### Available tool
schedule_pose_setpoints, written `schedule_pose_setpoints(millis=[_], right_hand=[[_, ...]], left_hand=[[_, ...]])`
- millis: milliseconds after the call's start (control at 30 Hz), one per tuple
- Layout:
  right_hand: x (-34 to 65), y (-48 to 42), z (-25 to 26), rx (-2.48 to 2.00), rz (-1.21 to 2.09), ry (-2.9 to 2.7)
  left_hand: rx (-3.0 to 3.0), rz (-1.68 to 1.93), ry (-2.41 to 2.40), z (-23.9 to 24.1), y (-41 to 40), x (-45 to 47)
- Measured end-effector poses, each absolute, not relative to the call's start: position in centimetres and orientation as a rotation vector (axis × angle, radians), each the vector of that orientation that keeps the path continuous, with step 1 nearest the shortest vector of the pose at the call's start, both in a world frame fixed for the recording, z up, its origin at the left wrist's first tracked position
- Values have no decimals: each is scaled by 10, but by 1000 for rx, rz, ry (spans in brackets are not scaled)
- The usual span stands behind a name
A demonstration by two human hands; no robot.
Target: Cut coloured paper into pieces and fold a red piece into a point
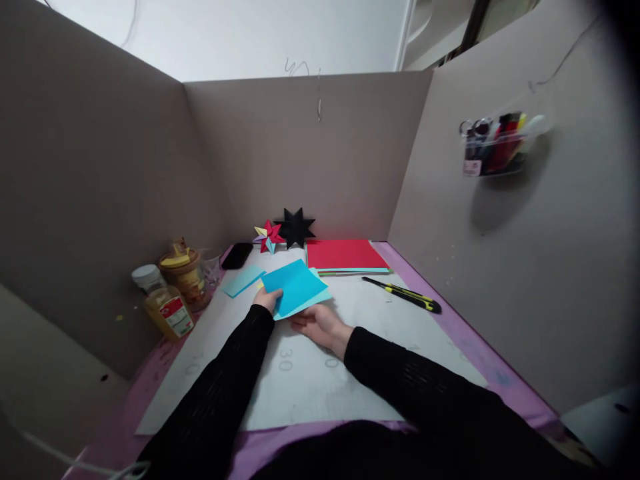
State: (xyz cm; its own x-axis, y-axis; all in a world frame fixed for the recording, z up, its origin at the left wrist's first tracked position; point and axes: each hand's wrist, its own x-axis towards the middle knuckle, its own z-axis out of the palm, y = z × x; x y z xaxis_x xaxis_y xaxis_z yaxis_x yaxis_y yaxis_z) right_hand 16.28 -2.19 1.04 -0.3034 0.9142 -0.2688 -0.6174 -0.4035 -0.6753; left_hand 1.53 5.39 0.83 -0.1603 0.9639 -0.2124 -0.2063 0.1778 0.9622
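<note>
Over the far part of the white cutting mat (pixel 300 380) the blue paper sheet (pixel 297 285) lies tilted, long axis left to right, its left corner pinched by the left hand (pixel 268 299), its near edge just beyond the right hand (pixel 316 325), whose curled fingers' grip I cannot tell.

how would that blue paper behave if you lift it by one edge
Probably floppy: the blue paper is a thin sheet, so it should sag away from the left hand. Likely light, and it may slide easily on the smooth white mat.
</note>
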Motion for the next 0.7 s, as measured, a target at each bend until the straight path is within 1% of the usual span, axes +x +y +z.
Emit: schedule_pose_setpoints(millis=[100,167,233,300,400,467,600,700], right_hand=[[184,-8,18,-688,1693,-516],[201,3,21,-721,1710,-659],[216,11,22,-804,1761,-820],[224,15,19,-897,1822,-931],[223,16,14,-1027,1853,-932],[218,16,10,-1091,1814,-884],[210,18,7,-1072,1827,-790],[211,17,12,-892,1819,-815]], left_hand=[[998,1426,1305,19,55,-4],[1116,1484,1220,26,54,-13],[1138,1435,1159,29,52,-17],[1066,1282,1209,28,51,-17],[896,1028,1314,22,51,-14],[834,944,1310,16,50,-11],[852,902,1238,11,43,-3],[1096,1107,1111,21,33,1]])
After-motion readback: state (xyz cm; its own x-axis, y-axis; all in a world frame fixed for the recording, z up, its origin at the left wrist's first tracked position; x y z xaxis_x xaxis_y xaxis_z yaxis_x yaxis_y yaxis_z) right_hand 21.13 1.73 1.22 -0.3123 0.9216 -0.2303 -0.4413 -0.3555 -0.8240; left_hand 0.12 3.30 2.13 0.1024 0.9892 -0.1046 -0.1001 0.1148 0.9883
